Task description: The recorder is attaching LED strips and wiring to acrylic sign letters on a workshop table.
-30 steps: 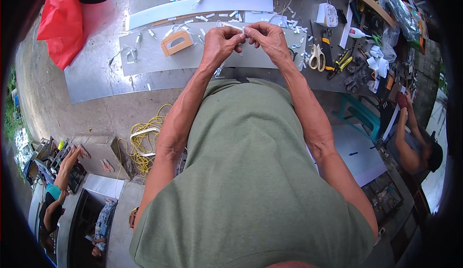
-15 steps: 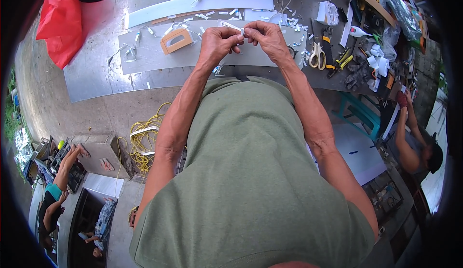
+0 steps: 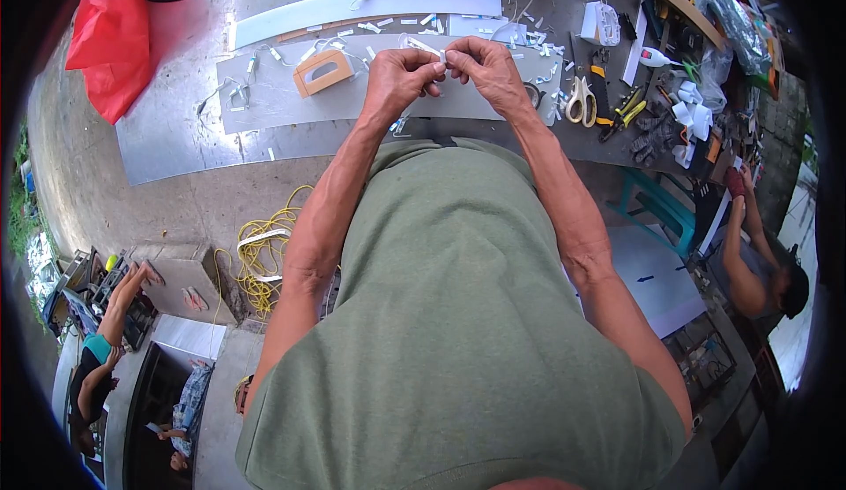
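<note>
The left hand (image 3: 397, 83) and right hand (image 3: 485, 69) pinch a small white piece (image 3: 442, 56). Scissors (image 3: 581, 92) lie to their right.

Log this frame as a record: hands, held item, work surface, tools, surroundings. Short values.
left grip: thumb and fingers closed, at the small white piece
right grip: pinching the same piece from the other side
held item: exact shape hidden by fingers
work surface: grey panel on metal table
on panel: tan slotted block, left of both hands
beyond panel: curved white strip
tools: scissors and yellow-handled pliers, right of panel
surroundings: red bag at far left, yellow cord below table
</note>
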Demonstrator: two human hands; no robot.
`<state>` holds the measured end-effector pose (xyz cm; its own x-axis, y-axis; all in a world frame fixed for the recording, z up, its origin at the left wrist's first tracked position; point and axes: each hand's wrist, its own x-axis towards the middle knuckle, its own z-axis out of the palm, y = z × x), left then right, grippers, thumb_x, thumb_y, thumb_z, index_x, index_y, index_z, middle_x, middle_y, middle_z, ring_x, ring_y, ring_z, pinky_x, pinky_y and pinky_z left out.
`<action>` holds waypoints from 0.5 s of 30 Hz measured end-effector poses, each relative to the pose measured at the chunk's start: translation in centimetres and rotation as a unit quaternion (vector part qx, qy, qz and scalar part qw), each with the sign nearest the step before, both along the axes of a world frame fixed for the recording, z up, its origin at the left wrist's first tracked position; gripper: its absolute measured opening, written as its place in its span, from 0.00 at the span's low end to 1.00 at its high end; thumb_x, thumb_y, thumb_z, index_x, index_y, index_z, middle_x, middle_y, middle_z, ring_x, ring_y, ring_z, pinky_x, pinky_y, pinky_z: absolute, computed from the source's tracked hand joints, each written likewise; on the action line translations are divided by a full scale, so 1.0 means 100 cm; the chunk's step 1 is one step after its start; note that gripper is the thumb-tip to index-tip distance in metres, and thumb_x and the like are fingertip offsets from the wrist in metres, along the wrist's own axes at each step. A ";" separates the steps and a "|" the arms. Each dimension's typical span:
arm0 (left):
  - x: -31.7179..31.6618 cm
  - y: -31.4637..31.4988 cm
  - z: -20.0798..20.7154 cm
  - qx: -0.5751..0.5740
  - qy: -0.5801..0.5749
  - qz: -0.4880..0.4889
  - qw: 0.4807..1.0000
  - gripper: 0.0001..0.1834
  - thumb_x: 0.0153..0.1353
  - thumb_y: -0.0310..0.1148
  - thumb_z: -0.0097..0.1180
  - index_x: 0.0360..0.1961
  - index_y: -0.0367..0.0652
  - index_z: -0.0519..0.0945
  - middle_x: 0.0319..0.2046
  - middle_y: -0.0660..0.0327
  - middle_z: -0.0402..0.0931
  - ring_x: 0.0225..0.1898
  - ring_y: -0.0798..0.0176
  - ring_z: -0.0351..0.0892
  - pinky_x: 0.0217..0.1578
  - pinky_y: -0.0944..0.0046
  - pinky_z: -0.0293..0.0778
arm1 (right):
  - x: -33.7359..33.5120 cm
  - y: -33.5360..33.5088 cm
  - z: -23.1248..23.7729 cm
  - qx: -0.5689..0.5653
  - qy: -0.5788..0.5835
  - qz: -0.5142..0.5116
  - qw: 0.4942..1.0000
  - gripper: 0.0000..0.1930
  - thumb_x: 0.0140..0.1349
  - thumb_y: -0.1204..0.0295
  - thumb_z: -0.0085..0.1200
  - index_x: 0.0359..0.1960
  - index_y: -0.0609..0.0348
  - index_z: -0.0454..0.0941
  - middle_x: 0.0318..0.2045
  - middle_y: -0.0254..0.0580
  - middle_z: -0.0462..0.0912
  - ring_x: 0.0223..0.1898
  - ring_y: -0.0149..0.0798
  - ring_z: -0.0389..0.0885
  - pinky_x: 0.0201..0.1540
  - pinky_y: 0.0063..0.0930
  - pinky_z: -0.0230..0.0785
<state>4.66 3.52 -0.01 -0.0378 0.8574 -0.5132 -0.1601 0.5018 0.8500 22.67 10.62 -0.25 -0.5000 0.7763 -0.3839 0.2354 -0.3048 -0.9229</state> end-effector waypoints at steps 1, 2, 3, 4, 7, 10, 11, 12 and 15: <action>0.000 0.000 0.000 0.000 0.000 0.000 1.000 0.12 0.63 0.32 0.66 0.43 0.35 0.87 0.30 0.58 0.86 0.24 0.71 0.82 0.26 0.72 0.74 | 0.000 -0.001 0.000 -0.012 0.014 -0.014 1.000 0.09 0.67 0.70 0.61 0.41 0.63 0.85 0.28 0.34 0.85 0.28 0.25 0.79 0.30 0.21 0.73; 0.001 0.000 0.003 -0.005 0.007 0.013 1.000 0.11 0.63 0.32 0.66 0.43 0.35 0.87 0.30 0.58 0.86 0.24 0.71 0.82 0.26 0.72 0.74 | -0.001 -0.002 0.001 -0.012 0.013 -0.014 1.000 0.09 0.67 0.70 0.61 0.41 0.63 0.85 0.28 0.34 0.85 0.28 0.25 0.79 0.30 0.21 0.73; 0.001 0.001 0.004 -0.010 0.015 0.026 1.000 0.11 0.63 0.32 0.66 0.43 0.35 0.87 0.31 0.58 0.86 0.24 0.71 0.82 0.26 0.72 0.74 | -0.001 -0.004 0.003 -0.009 0.012 -0.026 1.000 0.09 0.67 0.70 0.61 0.41 0.63 0.86 0.29 0.35 0.86 0.29 0.26 0.81 0.30 0.21 0.73; 0.001 0.001 0.004 -0.010 0.014 0.026 1.000 0.11 0.63 0.32 0.66 0.43 0.35 0.87 0.31 0.58 0.86 0.24 0.71 0.82 0.26 0.72 0.74 | -0.002 -0.004 0.004 -0.005 0.011 -0.038 0.999 0.09 0.67 0.69 0.61 0.42 0.62 0.86 0.30 0.35 0.87 0.30 0.26 0.82 0.31 0.21 0.74; 0.002 0.000 0.005 -0.004 0.022 0.025 0.999 0.11 0.64 0.32 0.65 0.42 0.34 0.86 0.31 0.58 0.86 0.25 0.71 0.83 0.26 0.72 0.74 | -0.003 -0.005 0.008 0.041 -0.027 -0.019 0.999 0.10 0.66 0.69 0.61 0.41 0.62 0.87 0.31 0.37 0.88 0.31 0.27 0.84 0.31 0.22 0.75; 0.004 -0.001 0.007 0.001 0.022 0.029 0.999 0.11 0.64 0.32 0.65 0.42 0.34 0.86 0.30 0.58 0.86 0.25 0.71 0.83 0.26 0.72 0.74 | -0.006 -0.005 0.009 0.071 -0.069 -0.016 0.995 0.10 0.64 0.68 0.62 0.39 0.62 0.87 0.30 0.37 0.89 0.30 0.26 0.84 0.33 0.23 0.76; 0.004 -0.001 0.008 0.002 0.027 0.026 0.999 0.12 0.64 0.33 0.66 0.42 0.34 0.86 0.30 0.58 0.86 0.24 0.71 0.83 0.26 0.72 0.74 | -0.006 -0.005 0.009 0.070 -0.069 -0.016 0.995 0.10 0.64 0.68 0.62 0.39 0.62 0.87 0.30 0.37 0.89 0.30 0.26 0.84 0.33 0.23 0.76; 0.005 -0.001 0.008 0.002 0.032 0.023 0.999 0.12 0.64 0.33 0.66 0.42 0.34 0.86 0.30 0.58 0.86 0.24 0.71 0.83 0.26 0.72 0.74 | -0.007 -0.005 0.009 0.076 -0.079 -0.018 0.994 0.10 0.63 0.68 0.62 0.39 0.63 0.87 0.30 0.37 0.89 0.30 0.26 0.84 0.33 0.23 0.76; 0.005 0.000 0.012 0.003 0.046 0.017 0.999 0.11 0.64 0.32 0.65 0.42 0.34 0.86 0.30 0.58 0.86 0.24 0.71 0.82 0.26 0.72 0.75 | -0.008 -0.004 0.005 0.096 -0.097 -0.019 0.990 0.11 0.62 0.68 0.62 0.38 0.63 0.87 0.29 0.37 0.89 0.29 0.27 0.84 0.34 0.24 0.77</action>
<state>5.18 3.53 1.23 -0.1130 0.8581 -0.5010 -0.0988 0.4920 0.8650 21.86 10.18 0.28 -0.3991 0.8616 -0.3137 0.4062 -0.1406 -0.9029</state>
